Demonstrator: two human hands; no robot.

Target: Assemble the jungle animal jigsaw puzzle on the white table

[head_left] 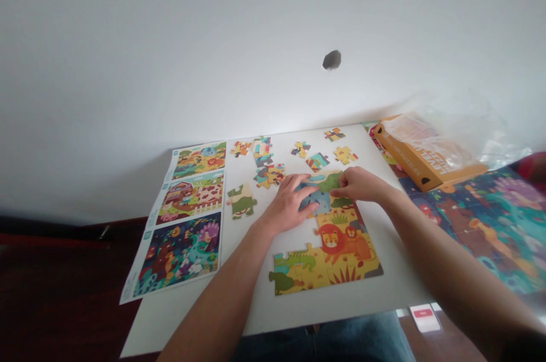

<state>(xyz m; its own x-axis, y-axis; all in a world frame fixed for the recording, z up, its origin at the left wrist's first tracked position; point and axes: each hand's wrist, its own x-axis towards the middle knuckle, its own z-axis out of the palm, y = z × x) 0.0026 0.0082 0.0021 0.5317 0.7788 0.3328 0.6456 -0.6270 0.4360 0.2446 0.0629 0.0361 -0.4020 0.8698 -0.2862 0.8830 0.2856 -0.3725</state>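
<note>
A partly joined jigsaw puzzle (350, 254) with lions and a crocodile lies on the white table. My left hand (294, 200) rests on its upper left part with fingers spread, over blue elephant pieces (321, 202). At the upper right edge, my right hand (356, 184) is closed, thumb and bent fingers on a green puzzle piece (330, 181). The fingers partly hide that piece. Left of my left hand lie two joined green-and-cream pieces (242, 202), and behind them a joined cluster (269, 175).
Several loose pieces (318, 161) lie toward the wall. A picture sheet (191, 197) with three scenes covers the table's left side. To the right are an orange puzzle box (420, 163) under a clear plastic bag (464, 134) and a dark finished puzzle (482, 225). A white card (425, 319) lies below.
</note>
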